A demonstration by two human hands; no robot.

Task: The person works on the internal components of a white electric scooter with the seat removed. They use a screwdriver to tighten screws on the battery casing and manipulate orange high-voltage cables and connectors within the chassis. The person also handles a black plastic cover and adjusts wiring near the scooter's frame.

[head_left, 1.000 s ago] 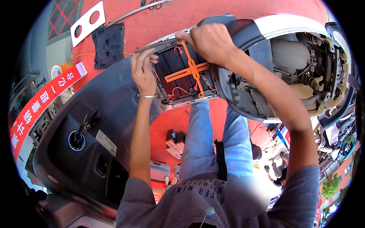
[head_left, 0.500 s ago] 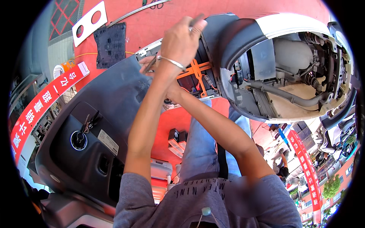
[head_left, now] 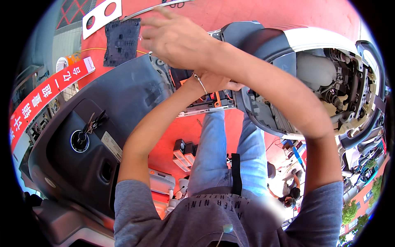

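Observation:
My right hand (head_left: 181,43) is raised over the far edge of a scooter's open floor compartment (head_left: 205,110). Its fingers are spread and slightly blurred, with nothing visible in them. Under that forearm, my left hand (head_left: 212,81), with a bracelet at the wrist, is down at the compartment. A fingertip shows, and the fingers look bent in; whatever they hold is hidden. An orange strap (head_left: 217,99) and dark blocks show inside the compartment. To the left is the scooter's dark front panel (head_left: 94,103), with a bunch of keys (head_left: 96,119) at its ignition.
To the right, the rear shell (head_left: 329,37) stands open over mechanical parts. Beyond the scooter, a black plastic panel (head_left: 121,41) and a white board with two round holes (head_left: 94,26) lie on red ground. Small boxes (head_left: 184,154) sit beside my legs. Another person (head_left: 290,193) is low at right.
My left hand has come down and right into the compartment. The right hand has risen from below it, crossed above, and spread its fingers; the dark bar near it no longer shows.

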